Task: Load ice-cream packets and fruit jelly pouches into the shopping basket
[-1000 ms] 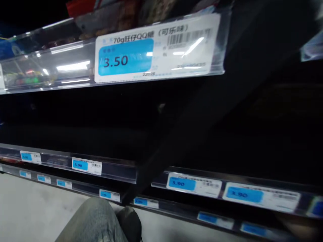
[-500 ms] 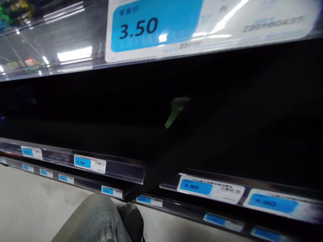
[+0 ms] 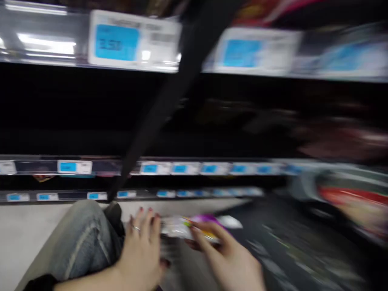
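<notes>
Low in the view, my left hand [image 3: 141,246] is stretched forward with its fingers apart, holding nothing, a ring on one finger. To its right, my right hand [image 3: 232,254] pinches a small plastic packet [image 3: 207,219] between thumb and fingers. The packet is purple and yellow with a clear, shiny part that reaches toward my left fingertips. Motion blur hides its print, and I cannot tell whether the left fingers touch it.
Shelf edges with blue-and-white price tags [image 3: 117,42] run across the view, split by a slanting black upright [image 3: 157,105]. My jeans-clad knee [image 3: 81,242] is at lower left above the pale floor [image 3: 21,238]. A blurred red-labelled package [image 3: 357,196] lies at right, by dark blurred material.
Both hands have come into view at the bottom, the right one with the packet. The view has shifted right along the shelves, and the dark material and red-labelled package now show.
</notes>
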Demonstrator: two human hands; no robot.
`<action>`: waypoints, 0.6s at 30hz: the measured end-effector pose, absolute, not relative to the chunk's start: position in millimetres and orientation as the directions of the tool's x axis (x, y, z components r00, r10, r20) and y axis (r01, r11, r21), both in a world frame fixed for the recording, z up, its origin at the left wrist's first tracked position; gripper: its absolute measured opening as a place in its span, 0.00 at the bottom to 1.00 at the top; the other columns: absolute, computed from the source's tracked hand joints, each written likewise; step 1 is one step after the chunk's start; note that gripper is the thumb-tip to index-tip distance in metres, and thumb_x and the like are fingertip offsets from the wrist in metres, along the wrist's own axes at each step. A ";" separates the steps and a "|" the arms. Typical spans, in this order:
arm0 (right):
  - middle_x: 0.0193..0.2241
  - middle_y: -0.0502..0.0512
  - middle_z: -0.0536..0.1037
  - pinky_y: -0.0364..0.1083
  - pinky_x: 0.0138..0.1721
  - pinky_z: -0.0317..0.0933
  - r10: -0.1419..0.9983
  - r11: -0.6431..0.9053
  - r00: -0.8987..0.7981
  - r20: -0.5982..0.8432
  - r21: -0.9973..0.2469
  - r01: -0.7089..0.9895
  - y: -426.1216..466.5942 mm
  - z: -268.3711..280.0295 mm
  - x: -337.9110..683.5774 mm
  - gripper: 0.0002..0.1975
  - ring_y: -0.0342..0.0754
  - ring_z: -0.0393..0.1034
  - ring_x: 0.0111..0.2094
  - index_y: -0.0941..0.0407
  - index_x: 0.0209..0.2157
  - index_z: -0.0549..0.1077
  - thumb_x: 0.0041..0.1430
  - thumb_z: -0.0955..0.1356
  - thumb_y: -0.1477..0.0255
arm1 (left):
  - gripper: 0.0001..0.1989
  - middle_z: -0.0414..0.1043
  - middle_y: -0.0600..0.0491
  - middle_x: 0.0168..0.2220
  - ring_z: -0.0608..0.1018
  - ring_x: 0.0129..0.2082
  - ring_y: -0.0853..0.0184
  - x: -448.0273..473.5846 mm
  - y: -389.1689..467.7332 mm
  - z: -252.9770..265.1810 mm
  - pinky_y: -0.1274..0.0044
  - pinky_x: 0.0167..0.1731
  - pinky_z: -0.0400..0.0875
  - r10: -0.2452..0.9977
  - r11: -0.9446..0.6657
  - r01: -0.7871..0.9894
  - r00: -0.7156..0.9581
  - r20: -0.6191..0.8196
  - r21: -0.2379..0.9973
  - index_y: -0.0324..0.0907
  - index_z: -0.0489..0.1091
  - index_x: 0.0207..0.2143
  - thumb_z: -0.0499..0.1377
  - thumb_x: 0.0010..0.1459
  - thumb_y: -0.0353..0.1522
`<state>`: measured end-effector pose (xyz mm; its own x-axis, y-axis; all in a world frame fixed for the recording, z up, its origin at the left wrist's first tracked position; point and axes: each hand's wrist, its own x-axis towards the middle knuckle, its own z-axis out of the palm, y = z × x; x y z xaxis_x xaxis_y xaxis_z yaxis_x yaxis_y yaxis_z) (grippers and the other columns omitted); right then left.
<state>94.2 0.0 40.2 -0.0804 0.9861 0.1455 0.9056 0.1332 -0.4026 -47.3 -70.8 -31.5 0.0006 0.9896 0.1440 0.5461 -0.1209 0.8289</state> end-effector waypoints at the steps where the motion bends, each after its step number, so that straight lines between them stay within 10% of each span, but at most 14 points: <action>1: 0.19 0.55 0.73 0.45 0.22 0.60 0.995 0.102 -0.094 0.041 -0.507 0.856 -13.1 49.2 91.1 0.12 0.51 0.69 0.20 0.51 0.27 0.69 0.47 0.62 0.59 | 0.40 0.46 0.42 0.61 0.47 0.61 0.48 -47.5 -72.3 -27.7 0.56 0.58 0.44 0.984 -0.152 0.512 0.001 0.177 0.845 0.35 0.51 0.60 0.62 0.45 0.32; 5: 0.24 0.55 0.75 0.46 0.27 0.62 0.983 0.112 -0.181 -0.028 -0.691 0.715 -51.7 70.1 80.4 0.15 0.50 0.70 0.24 0.56 0.35 0.69 0.50 0.61 0.61 | 0.24 0.66 0.46 0.49 0.69 0.48 0.59 -48.0 -74.7 -18.2 0.66 0.50 0.63 0.987 -0.152 0.250 0.094 0.132 0.956 0.39 0.60 0.52 0.54 0.50 0.28; 9: 0.29 0.55 0.74 0.43 0.36 0.64 0.994 0.106 -0.042 0.098 -0.873 0.476 -72.2 63.4 112.8 0.23 0.47 0.71 0.33 0.58 0.46 0.66 0.51 0.64 0.60 | 0.21 0.70 0.47 0.35 0.73 0.25 0.64 -38.9 -80.0 -15.4 0.68 0.24 0.73 0.926 0.243 -0.215 0.341 -0.160 0.946 0.35 0.63 0.44 0.57 0.44 0.30; 12: 0.22 0.52 0.71 0.41 0.28 0.61 0.972 0.037 0.207 0.107 -0.948 0.317 -72.9 39.4 147.4 0.19 0.44 0.66 0.24 0.59 0.34 0.69 0.48 0.67 0.57 | 0.26 0.71 0.44 0.35 0.75 0.30 0.59 -29.0 -88.2 -17.8 0.70 0.21 0.73 0.836 0.465 -0.498 0.520 -0.177 0.732 0.32 0.59 0.46 0.60 0.43 0.30; 18: 0.32 0.55 0.74 0.44 0.37 0.60 0.992 -0.128 -0.030 -0.126 -0.990 -0.051 -67.7 2.4 157.8 0.20 0.45 0.66 0.32 0.60 0.33 0.72 0.47 0.69 0.57 | 0.24 0.71 0.39 0.38 0.74 0.40 0.53 -19.5 -102.6 -22.1 0.68 0.27 0.75 0.760 0.572 -0.518 0.625 -0.175 0.636 0.31 0.58 0.45 0.62 0.48 0.32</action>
<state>157.8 -67.7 2.4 -0.0301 0.9915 -0.1265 -0.0513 -0.1279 -0.9905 -19.5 -102.6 -22.1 0.6255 0.7603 -0.1752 -0.5178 0.5724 0.6358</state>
